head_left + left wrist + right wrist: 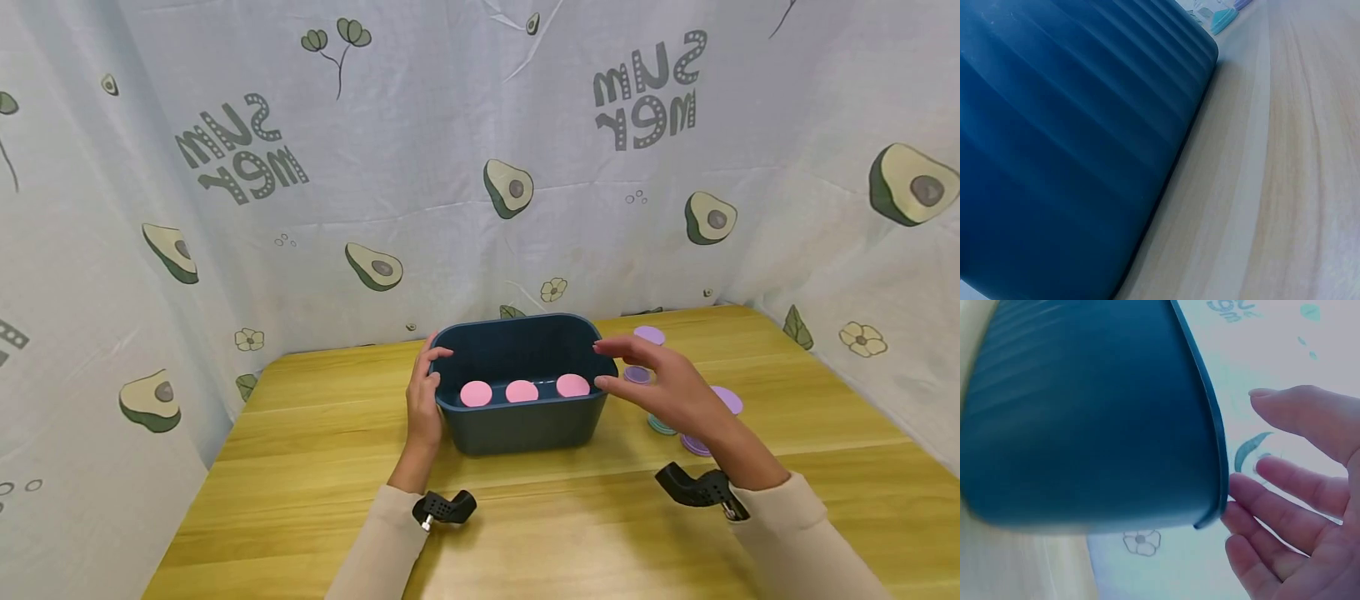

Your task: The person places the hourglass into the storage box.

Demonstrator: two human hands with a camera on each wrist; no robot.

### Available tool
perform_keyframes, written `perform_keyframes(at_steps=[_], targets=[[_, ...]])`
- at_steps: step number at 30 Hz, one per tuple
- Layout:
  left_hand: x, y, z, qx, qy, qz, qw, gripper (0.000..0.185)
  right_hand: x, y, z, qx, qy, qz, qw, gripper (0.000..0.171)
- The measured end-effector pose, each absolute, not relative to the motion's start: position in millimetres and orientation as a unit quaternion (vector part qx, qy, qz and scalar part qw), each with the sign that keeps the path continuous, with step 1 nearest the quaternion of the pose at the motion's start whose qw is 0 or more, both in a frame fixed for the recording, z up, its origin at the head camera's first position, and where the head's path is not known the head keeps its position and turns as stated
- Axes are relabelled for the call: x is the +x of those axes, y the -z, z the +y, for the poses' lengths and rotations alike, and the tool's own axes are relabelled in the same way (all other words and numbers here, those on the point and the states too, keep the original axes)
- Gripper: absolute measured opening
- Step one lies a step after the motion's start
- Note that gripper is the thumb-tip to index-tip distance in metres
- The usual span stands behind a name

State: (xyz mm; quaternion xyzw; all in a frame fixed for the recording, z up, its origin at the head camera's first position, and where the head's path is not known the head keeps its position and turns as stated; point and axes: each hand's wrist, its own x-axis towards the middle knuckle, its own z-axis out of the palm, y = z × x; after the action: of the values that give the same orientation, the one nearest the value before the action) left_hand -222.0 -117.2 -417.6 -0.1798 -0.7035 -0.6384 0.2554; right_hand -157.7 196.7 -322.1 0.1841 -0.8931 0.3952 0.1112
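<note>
Hands meet the blue bin (525,425): my left hand (422,400) grips its rim, my right hand (663,385) hovers open and empty beside it. I think grabbing that side comes next.

A dark blue ribbed plastic bin (1066,156) filled the left of the frame, its rounded corner at upper centre. Pale wooden tabletop (1285,175) ran down the right. A teal disc's edge (1224,22) showed at the top.

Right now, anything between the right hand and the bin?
Nothing visible. The right hand is open beside the bin, fingers at its right rim. The purple discs lie behind and under the hand, not between.
</note>
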Motion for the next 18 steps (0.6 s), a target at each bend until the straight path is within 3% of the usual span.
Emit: perform_keyframes(at_steps=[18], targets=[[-222.8, 416.4, -117.7, -0.177, 0.637, -0.706, 0.255, 0.040, -138.6, 327.1, 237.8, 0.180, -0.360, -0.902, 0.157, 0.043]])
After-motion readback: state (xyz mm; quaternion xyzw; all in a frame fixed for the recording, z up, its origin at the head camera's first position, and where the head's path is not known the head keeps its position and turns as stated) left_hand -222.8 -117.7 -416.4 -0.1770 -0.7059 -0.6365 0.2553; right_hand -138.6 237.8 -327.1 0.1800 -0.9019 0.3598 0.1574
